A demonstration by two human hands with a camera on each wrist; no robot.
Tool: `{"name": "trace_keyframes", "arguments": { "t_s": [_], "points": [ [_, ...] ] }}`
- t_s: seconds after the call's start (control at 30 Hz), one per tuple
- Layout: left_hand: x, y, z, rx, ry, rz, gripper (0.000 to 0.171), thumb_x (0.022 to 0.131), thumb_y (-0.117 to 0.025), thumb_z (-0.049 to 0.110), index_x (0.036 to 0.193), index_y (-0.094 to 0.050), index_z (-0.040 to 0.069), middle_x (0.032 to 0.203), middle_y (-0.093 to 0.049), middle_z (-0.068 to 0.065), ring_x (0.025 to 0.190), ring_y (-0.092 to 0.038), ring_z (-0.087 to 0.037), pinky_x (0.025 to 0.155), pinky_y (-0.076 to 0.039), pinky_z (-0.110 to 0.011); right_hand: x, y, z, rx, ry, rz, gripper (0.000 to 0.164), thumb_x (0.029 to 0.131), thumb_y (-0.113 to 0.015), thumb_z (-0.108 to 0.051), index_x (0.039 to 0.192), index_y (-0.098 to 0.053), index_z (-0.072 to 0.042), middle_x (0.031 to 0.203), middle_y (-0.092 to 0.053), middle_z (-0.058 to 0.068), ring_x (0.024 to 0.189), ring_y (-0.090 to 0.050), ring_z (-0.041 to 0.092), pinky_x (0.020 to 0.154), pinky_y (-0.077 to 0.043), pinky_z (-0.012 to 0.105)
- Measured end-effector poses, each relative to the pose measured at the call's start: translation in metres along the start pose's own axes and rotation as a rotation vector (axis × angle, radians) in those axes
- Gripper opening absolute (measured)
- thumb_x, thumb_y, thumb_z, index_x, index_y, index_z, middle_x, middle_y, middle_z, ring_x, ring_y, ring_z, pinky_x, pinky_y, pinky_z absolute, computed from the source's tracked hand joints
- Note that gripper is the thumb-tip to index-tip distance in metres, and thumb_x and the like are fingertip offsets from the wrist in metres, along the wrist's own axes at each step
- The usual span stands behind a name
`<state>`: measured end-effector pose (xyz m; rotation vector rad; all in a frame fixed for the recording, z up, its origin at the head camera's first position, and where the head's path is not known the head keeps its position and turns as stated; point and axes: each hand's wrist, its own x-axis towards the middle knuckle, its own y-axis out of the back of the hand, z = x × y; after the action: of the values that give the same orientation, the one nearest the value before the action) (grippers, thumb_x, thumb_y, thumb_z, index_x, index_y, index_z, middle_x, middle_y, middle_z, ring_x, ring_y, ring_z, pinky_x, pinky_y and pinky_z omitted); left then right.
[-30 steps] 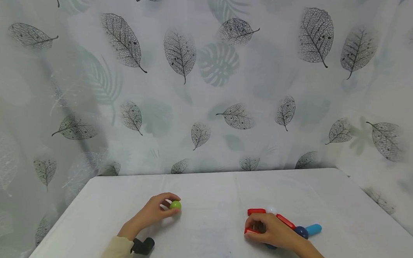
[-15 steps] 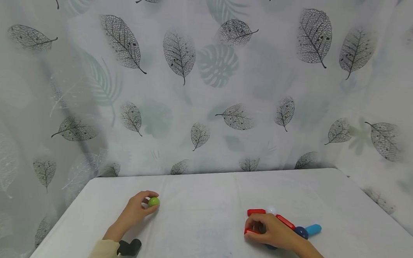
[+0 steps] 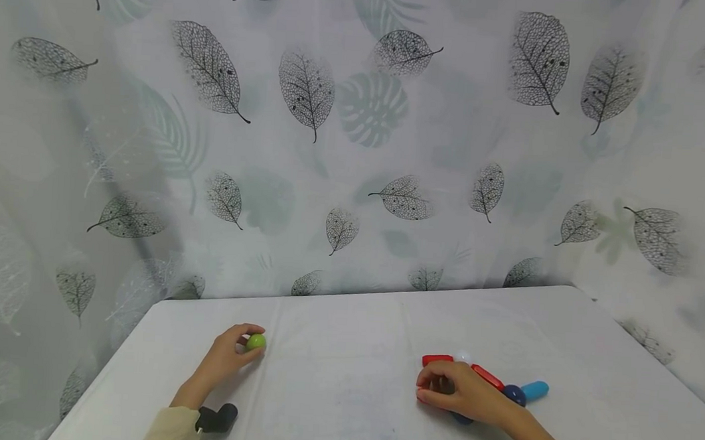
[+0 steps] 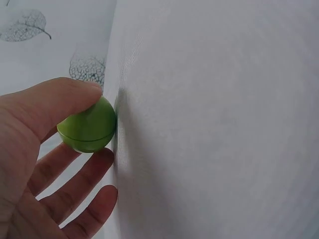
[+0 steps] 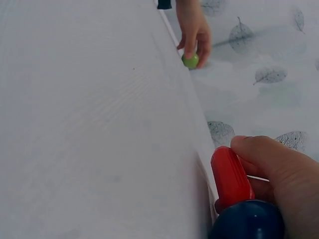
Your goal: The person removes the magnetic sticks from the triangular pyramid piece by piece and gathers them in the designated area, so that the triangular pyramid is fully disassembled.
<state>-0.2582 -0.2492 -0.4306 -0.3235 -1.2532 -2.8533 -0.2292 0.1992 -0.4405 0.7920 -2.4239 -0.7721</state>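
A shiny green ball (image 3: 256, 342) is pinched between the thumb and fingers of my left hand (image 3: 224, 356), low over the left part of the table. In the left wrist view the ball (image 4: 89, 129) shows a thin seam around it. My right hand (image 3: 466, 392) grips a red rod (image 5: 231, 177) whose end meets a dark blue ball (image 5: 249, 221). Past this hand lie a second red rod (image 3: 437, 361), a whitish ball (image 3: 462, 357) and a third red rod (image 3: 488, 377). That rod leads to another dark blue ball (image 3: 515, 394) with a light blue rod (image 3: 536, 390). The hand hides part of the assembly.
A white cloth covers the table (image 3: 338, 379). Behind it and at both sides hangs a leaf-patterned curtain (image 3: 356, 147). A black wrist-worn device (image 3: 218, 417) sits beside the left sleeve (image 3: 171, 428).
My left hand has moved to the left with the green ball, mostly in the first half second. The right hand has stayed nearly in place, and the rods and balls around it have not moved.
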Motion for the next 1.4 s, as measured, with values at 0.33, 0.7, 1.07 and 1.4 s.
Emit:
{"name": "trace_keyframes", "arguments": {
  "t_s": [0.33,0.7,1.07,1.4],
  "points": [
    [-0.001,-0.001,0.004,0.015,-0.004,0.004,0.04,0.082,-0.076,0.006,0.12,-0.062,0.003,0.117,-0.061,-0.013,0.096,-0.059,-0.023,0.081,-0.05,-0.037,-0.001,0.003,0.003,-0.042,0.094,0.056,0.006,0.095,-0.065,-0.02,0.099,-0.066,-0.016,0.089,-0.064,-0.012,0.079,-0.057,0.004,0.069,-0.051,0.023],
    [-0.001,-0.006,0.011,0.086,-0.056,0.05,0.041,0.085,-0.074,0.012,0.123,-0.061,0.005,0.124,-0.057,-0.016,0.118,-0.053,-0.036,0.1,-0.041,-0.055,-0.003,0.021,-0.001,-0.129,0.137,0.179,0.008,0.092,-0.067,-0.012,0.1,-0.066,-0.011,0.094,-0.065,-0.005,0.082,-0.057,0.006,0.071,-0.053,0.024],
    [-0.001,-0.017,0.031,0.138,-0.245,0.115,0.029,0.086,-0.073,0.01,0.114,-0.066,0.014,0.119,-0.062,-0.007,0.115,-0.056,-0.033,0.094,-0.041,-0.058,-0.012,0.041,0.001,-0.386,-0.007,0.282,0.013,0.087,-0.073,-0.012,0.097,-0.067,-0.017,0.102,-0.062,-0.007,0.098,-0.057,0.016,0.083,-0.053,0.036],
    [-0.01,-0.033,0.048,0.132,-0.449,0.021,0.03,0.085,-0.073,0.009,0.114,-0.066,0.011,0.113,-0.062,0.005,0.112,-0.059,-0.019,0.094,-0.048,-0.043,-0.021,0.055,-0.001,-0.248,-0.247,0.106,0.033,0.088,-0.07,-0.013,0.116,-0.061,0.003,0.106,-0.064,0.012,0.079,-0.056,0.007,0.062,-0.048,0.021]
  ]
}}
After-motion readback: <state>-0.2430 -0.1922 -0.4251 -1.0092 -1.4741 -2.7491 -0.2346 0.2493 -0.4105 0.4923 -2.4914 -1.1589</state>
